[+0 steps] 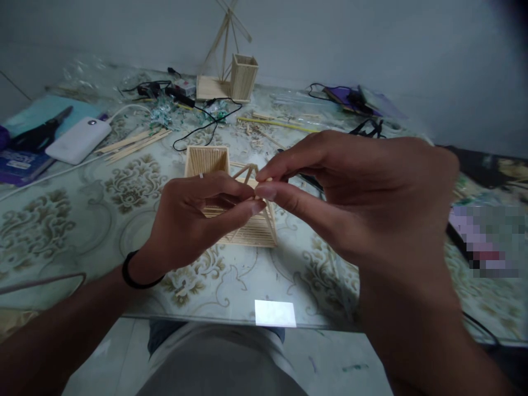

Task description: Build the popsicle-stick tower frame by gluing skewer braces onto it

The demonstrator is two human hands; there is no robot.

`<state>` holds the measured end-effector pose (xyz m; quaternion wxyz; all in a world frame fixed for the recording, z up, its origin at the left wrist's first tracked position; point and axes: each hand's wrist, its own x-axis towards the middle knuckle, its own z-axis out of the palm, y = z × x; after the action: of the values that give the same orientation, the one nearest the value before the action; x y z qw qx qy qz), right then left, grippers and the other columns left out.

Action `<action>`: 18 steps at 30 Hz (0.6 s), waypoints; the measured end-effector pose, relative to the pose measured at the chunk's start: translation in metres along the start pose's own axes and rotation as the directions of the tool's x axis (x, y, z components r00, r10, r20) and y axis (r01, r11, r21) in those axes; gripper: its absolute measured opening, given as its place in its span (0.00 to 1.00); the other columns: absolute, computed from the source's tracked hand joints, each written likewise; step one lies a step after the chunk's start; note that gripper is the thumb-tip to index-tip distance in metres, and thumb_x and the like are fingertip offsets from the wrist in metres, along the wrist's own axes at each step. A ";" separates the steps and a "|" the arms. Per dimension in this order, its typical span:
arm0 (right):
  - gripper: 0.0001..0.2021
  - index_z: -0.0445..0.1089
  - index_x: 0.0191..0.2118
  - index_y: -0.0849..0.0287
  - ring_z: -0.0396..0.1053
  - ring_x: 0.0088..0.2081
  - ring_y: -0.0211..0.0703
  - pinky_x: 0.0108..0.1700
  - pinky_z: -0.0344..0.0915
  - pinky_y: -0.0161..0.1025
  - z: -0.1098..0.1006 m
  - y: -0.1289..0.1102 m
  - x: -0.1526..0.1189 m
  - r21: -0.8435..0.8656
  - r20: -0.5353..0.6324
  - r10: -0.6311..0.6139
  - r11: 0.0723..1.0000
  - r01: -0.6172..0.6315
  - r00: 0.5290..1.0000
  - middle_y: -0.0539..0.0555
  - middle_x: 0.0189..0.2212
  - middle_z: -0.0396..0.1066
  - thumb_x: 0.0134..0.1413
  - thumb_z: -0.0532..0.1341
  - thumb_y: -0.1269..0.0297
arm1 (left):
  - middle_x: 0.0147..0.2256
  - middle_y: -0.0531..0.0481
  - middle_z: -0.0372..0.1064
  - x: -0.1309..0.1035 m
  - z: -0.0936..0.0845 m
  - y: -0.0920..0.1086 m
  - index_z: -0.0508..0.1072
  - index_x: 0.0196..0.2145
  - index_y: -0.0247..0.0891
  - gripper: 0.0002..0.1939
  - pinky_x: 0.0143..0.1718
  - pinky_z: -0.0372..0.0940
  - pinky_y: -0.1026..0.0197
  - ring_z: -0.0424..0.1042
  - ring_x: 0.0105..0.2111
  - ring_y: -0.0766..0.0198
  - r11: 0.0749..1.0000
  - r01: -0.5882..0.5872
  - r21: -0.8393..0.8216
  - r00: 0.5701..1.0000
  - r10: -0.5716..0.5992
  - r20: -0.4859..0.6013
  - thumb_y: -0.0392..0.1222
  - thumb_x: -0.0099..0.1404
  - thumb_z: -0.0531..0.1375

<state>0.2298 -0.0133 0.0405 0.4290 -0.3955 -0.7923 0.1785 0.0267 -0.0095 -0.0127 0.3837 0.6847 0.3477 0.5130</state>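
Observation:
On the table in front of me stands a wooden stick model (251, 234) with a ribbed base, slanting legs that meet at the top, and an open stick box (207, 159) on its far left corner. My left hand (202, 212) is pinched closed above the base, near the top of the legs. My right hand (342, 192) meets it there, thumb and forefinger pressed together on a small wooden stick piece (269, 180). A pale bit also shows between my left fingertips, probably the same piece. The fingers hide most of it and the joint behind.
A finished-looking windmill model with a box (243, 77) stands against the wall. Loose sticks (138, 143), a white power bank (79, 140), black scissors (41, 129) and cables lie to the left. Wood scraps (258, 132) and a yellow stick (280, 124) are behind the model.

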 end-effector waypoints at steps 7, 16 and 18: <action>0.08 0.79 0.35 0.45 0.80 0.34 0.45 0.39 0.80 0.45 -0.001 0.000 0.001 0.051 0.034 -0.032 0.998 0.031 0.999 0.44 0.33 0.83 0.64 0.75 0.66 | 0.37 0.55 0.87 -0.001 0.000 -0.001 0.86 0.35 0.45 0.04 0.35 0.80 0.63 0.85 0.34 0.62 0.999 0.031 -0.029 0.999 -0.031 0.007 0.36 0.67 0.72; 0.07 0.81 0.36 0.47 0.79 0.32 0.42 0.37 0.77 0.41 0.002 0.005 0.000 0.081 -0.035 -0.089 0.992 0.092 0.995 0.44 0.32 0.83 0.60 0.77 0.67 | 0.36 0.58 0.87 -0.001 0.000 0.001 0.86 0.35 0.45 0.06 0.35 0.80 0.65 0.86 0.34 0.64 0.999 0.030 -0.030 1.000 -0.031 -0.005 0.34 0.66 0.73; 0.07 0.81 0.36 0.46 0.80 0.32 0.43 0.38 0.77 0.41 0.002 0.005 -0.001 0.054 -0.020 -0.069 0.996 0.070 0.997 0.44 0.33 0.83 0.62 0.76 0.67 | 0.36 0.57 0.87 -0.001 0.000 0.001 0.85 0.35 0.45 0.06 0.35 0.80 0.65 0.86 0.34 0.64 0.999 0.030 -0.021 1.000 -0.030 -0.007 0.34 0.66 0.73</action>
<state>0.2310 -0.0104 0.0354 0.4528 -0.3575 -0.7965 0.1812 0.0266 -0.0107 -0.0121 0.3973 0.6733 0.3539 0.5134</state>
